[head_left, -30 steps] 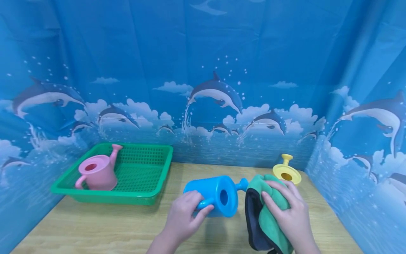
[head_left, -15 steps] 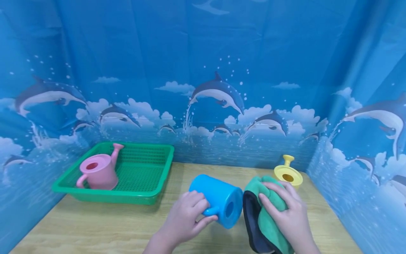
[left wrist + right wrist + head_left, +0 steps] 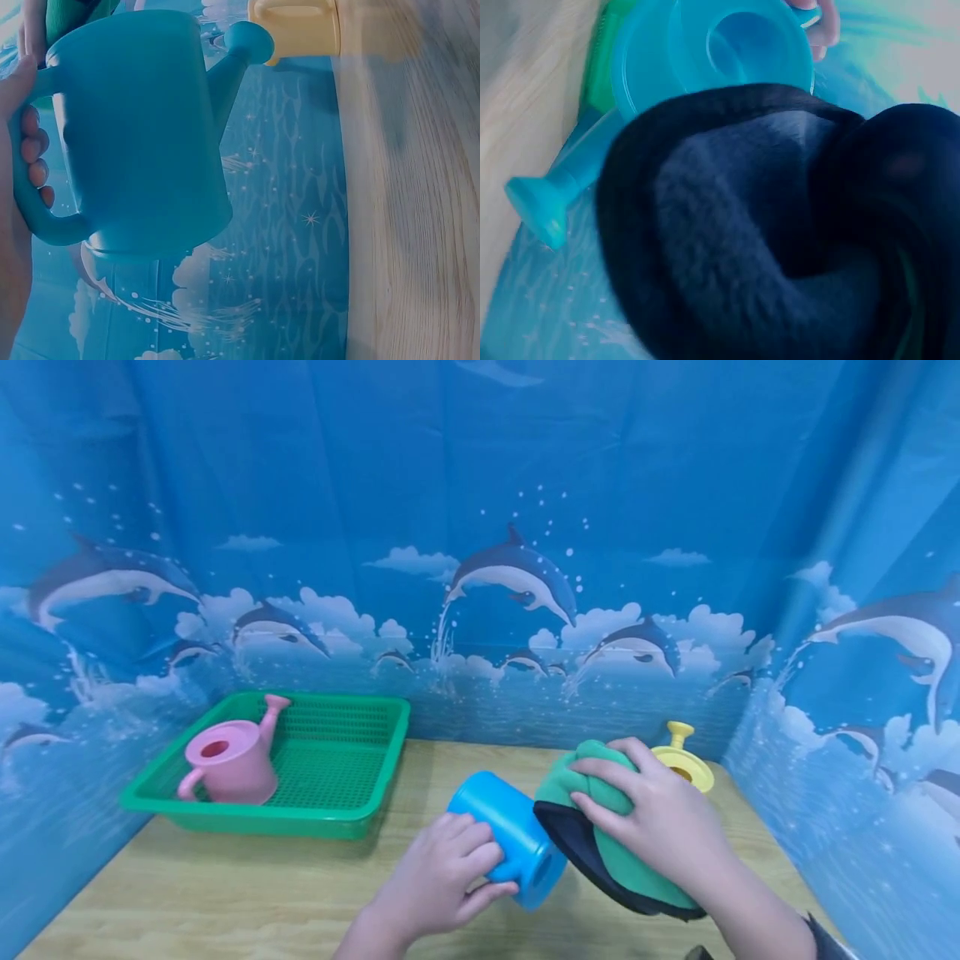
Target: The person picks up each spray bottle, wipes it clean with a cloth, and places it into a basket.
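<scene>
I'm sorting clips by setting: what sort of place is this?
Probably a staged tabletop setup: a wood-grain table, dolphin-print sheeting on three sides, and a green basket.

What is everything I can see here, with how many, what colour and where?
Blue watering can: 1, blue, in the left hand, tipped over
Cloth: 1, green with a dark side, in the right hand
Pink watering can: 1, pink, inside the basket
Basket: 1, green, on the left
Yellow watering can: 1, yellow, back right, partly hidden
Tabletop: 1, pale wood, underneath
Dolphin-print backdrop: count unclear, blue and white, behind and at both sides
Dark shape: 1, bottom edge, unclear
Left hand: 1, bare, centre
Right hand: 1, bare, right of centre
Sleeve: 1, dark, bottom right
</scene>
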Motion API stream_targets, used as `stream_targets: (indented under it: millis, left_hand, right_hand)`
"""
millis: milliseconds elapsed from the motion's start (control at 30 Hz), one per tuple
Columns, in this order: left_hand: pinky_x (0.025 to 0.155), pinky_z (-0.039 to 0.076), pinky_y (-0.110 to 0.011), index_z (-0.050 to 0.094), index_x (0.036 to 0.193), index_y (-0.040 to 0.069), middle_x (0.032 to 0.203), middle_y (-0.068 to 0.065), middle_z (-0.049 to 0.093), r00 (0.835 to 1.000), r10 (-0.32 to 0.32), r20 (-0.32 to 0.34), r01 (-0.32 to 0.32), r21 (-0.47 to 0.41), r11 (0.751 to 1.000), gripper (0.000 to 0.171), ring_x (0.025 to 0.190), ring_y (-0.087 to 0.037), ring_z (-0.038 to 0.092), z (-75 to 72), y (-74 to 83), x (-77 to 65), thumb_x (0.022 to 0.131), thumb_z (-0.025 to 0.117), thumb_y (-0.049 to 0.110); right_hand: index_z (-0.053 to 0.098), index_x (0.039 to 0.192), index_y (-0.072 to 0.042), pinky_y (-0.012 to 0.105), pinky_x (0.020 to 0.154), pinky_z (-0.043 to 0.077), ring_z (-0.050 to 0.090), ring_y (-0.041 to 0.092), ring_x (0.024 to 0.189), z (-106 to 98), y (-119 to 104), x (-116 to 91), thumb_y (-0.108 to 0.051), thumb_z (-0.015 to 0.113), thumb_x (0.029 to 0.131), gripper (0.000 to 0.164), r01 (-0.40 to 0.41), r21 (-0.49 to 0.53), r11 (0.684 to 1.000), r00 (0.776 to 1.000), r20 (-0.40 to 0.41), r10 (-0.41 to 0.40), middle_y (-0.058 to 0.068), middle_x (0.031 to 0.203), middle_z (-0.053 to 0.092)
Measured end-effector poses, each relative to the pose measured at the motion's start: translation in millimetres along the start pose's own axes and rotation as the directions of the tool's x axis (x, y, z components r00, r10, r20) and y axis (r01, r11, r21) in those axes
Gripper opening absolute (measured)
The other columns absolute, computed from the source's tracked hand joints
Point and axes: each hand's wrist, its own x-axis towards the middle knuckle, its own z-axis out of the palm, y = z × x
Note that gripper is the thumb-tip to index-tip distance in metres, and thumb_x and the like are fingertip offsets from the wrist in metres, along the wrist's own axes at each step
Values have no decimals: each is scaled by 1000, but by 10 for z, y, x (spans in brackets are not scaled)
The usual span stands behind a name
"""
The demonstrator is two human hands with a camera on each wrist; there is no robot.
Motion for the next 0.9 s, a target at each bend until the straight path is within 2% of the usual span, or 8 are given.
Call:
stream_targets:
  millis: [67,167,367,467,600,767,900]
  left_hand:
    - [67,37,-21,45,75,18,76,7,42,1000,8,-1,-8,10,1000,37,70,-9,40,-4,5,0,101,44,45]
    - [68,39,-22,45,75,19,76,8,42,1000,12,9,-12,18,1000,36,70,-9,41,1,16,-1,101,45,44]
    - [68,40,-21,45,72,19,73,8,42,998,53,-17,-52,31,998,38,67,-9,41,31,43,4,100,46,44]
    - [68,39,-21,46,72,20,73,8,42,997,71,-29,-70,25,997,37,66,-8,40,52,62,3,100,46,45]
    - [69,38,-21,48,74,19,75,8,43,997,68,-47,-68,15,998,36,68,-9,41,81,66,-10,100,47,44]
    - [69,37,-22,51,76,19,76,8,45,996,62,-69,-61,22,998,33,70,-10,43,113,37,-24,99,49,42]
    - [69,36,-23,52,77,19,75,8,45,994,87,-70,-84,55,995,31,68,-9,42,123,34,-19,99,50,42]
  right_hand:
    - [71,105,-28,18,45,34,49,4,57,-9,-40,86,-32,80,76,31,50,-31,998,998,40,-49,4,101,60]
    - [71,104,-28,16,44,32,45,2,56,-7,-105,190,-34,78,79,26,98,-35,995,991,100,-94,2,97,59]
    - [71,103,-29,17,44,29,37,0,54,69,-194,287,-37,75,82,22,124,-19,992,959,258,-115,-3,90,55]
    - [71,104,-29,17,42,28,33,1,52,134,-196,281,-38,74,83,22,140,-14,990,942,309,-128,-3,89,54]
    - [72,104,-28,17,42,27,33,1,53,150,-179,235,-38,74,83,23,156,-8,988,929,341,-144,-3,87,52]
    - [72,102,-30,18,43,27,34,1,54,64,-177,196,-39,75,82,23,169,-7,986,920,361,-155,-6,87,52]
    - [71,99,-29,18,42,26,35,1,53,41,-235,207,-40,77,79,23,174,-55,983,928,343,-145,-5,86,53]
